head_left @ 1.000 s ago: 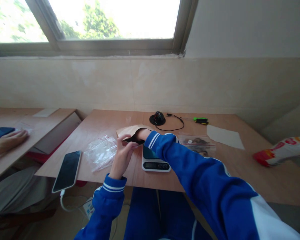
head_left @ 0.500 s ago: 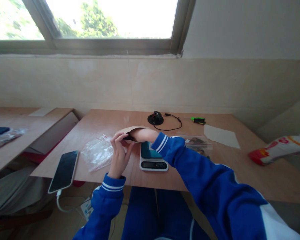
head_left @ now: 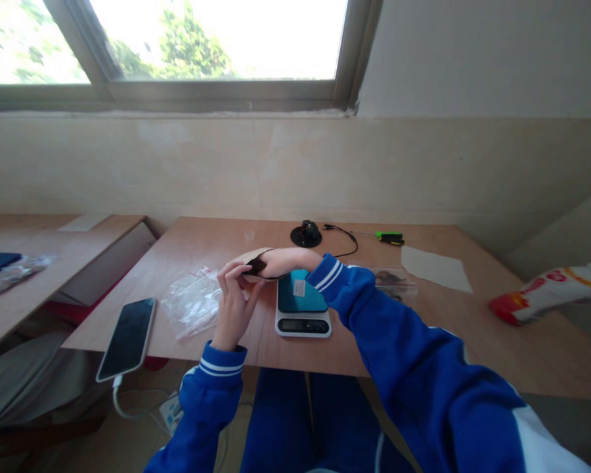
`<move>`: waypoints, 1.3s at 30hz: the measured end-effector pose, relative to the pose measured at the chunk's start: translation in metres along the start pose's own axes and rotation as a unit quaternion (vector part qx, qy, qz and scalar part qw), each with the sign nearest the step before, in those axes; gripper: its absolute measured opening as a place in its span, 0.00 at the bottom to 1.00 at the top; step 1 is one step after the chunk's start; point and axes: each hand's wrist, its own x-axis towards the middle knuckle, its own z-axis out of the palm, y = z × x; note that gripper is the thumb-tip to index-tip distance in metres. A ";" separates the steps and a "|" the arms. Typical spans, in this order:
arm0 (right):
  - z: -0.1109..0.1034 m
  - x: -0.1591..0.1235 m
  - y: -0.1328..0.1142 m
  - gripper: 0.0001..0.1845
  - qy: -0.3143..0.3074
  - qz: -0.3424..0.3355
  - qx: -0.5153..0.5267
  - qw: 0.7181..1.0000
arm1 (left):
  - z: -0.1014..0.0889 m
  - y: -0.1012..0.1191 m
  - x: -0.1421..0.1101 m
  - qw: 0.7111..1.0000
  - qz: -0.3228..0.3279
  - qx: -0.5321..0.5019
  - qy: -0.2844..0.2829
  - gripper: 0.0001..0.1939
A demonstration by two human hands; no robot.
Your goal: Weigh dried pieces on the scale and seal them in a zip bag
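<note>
A tan paper-like pouch (head_left: pixel 249 257) with a dark opening is held up over the table, just behind and left of a small digital kitchen scale (head_left: pixel 303 326). My left hand (head_left: pixel 235 299) grips the pouch's near edge, fingers curled over it and thumb below. Reaching in from the right, my right hand (head_left: pixel 286 261) has its fingers inside the opening. The pouch hides those fingertips and whatever they may touch. The scale's teal top bears a small white label and nothing is seen lying on it.
Clear plastic bags (head_left: pixel 192 302) lie left of the scale, near a phone (head_left: pixel 128 338) overhanging the table edge on a cable. Behind are a black round-based device (head_left: pixel 306 233) and screwdrivers (head_left: pixel 390 238). Rightward lie a zip bag (head_left: pixel 396 279), white paper (head_left: pixel 436 269) and a red-white bottle (head_left: pixel 546 289).
My right hand has drawn back slightly to the right, partly out of the pouch, showing more of the scale's top. The left hand stays nearly in place.
</note>
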 end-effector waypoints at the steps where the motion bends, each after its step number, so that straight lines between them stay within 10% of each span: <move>1: 0.001 -0.002 -0.002 0.08 0.011 0.015 -0.009 1.000 | 0.000 0.000 0.000 1.000 -0.003 -0.001 0.002 0.20; 17: 0.016 -0.041 0.001 0.09 0.314 -0.054 -0.055 0.946 | 0.007 0.008 0.016 1.000 -0.022 0.012 0.003 0.13; 23: 0.017 -0.032 0.026 0.07 0.492 -0.068 -0.059 0.866 | 0.015 0.018 0.031 0.998 -0.065 -0.003 0.021 0.14; 31: 0.019 -0.057 0.027 0.10 0.676 0.073 0.088 0.728 | 0.015 0.003 0.056 0.996 -0.062 0.024 0.058 0.15; 39: 0.103 -0.085 0.064 0.11 0.466 0.204 0.114 0.854 | 0.023 -0.007 0.060 0.996 -0.068 0.025 0.060 0.17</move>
